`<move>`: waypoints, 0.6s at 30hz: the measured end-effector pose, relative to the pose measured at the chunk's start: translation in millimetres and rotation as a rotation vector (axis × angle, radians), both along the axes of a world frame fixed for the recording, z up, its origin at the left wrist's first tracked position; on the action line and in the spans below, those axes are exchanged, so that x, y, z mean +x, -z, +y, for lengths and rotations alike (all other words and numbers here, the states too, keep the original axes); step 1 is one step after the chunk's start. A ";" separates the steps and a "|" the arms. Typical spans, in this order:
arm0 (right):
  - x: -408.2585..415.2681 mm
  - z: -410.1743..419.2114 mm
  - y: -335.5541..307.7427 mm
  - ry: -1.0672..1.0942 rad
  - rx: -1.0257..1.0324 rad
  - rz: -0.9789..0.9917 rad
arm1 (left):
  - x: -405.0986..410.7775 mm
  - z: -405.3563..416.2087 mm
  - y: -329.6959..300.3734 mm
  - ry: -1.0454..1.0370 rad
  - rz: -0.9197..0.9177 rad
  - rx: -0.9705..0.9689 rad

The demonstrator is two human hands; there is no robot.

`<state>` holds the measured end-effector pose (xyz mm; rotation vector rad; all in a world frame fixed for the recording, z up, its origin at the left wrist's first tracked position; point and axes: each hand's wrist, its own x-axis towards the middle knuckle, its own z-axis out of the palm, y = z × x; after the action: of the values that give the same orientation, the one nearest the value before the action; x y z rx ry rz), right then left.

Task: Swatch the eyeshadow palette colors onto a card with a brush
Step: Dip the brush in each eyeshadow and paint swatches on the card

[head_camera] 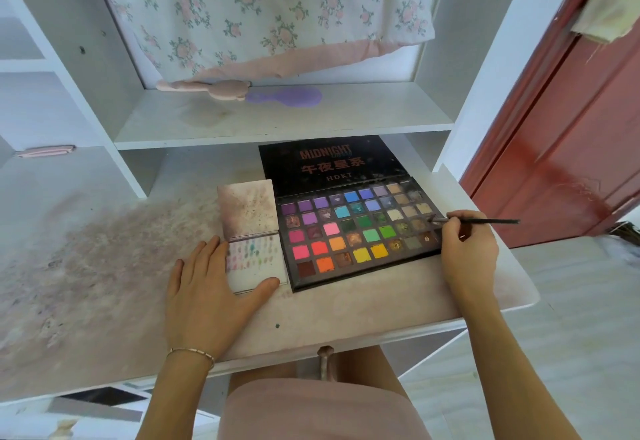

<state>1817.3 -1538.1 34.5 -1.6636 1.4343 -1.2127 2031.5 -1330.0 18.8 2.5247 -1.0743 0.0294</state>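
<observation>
Two hands: right hand [467, 249] pinches thin brush [481, 221], bristles seemingly touching palette [360, 231].

A home bedroom: white dressing table [104, 283], floral curtain [270, 6], hairbrushes [284, 96] shelved.

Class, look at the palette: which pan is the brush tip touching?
The brush tip meets a brownish pan at the eyeshadow palette's right edge, by the right hand, far from the bright ones.

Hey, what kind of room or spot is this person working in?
Probably a bedroom vanity or dressing desk at home: white shelving unit, pink and purple hairbrushes on the shelf, floral cloth hanging above, open black eyeshadow palette.
</observation>
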 end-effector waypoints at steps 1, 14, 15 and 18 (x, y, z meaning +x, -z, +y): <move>0.1 0.2 -0.4 -0.007 0.000 0.004 | -0.1 0.0 0.1 -0.001 -0.003 -0.001; -0.5 -0.5 1.6 0.002 0.024 0.031 | -0.2 0.3 0.2 0.007 0.003 -0.008; -0.5 -0.4 1.7 0.006 0.021 0.022 | -0.2 0.3 0.3 0.006 0.002 -0.006; -0.2 0.0 1.9 -0.004 0.016 0.020 | -0.4 0.3 0.8 0.004 0.007 -0.011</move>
<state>1817.1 -1538.1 32.6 -1.6720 1.4482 -1.1821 2031.1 -1329.7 17.9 2.5112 -1.0740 0.0253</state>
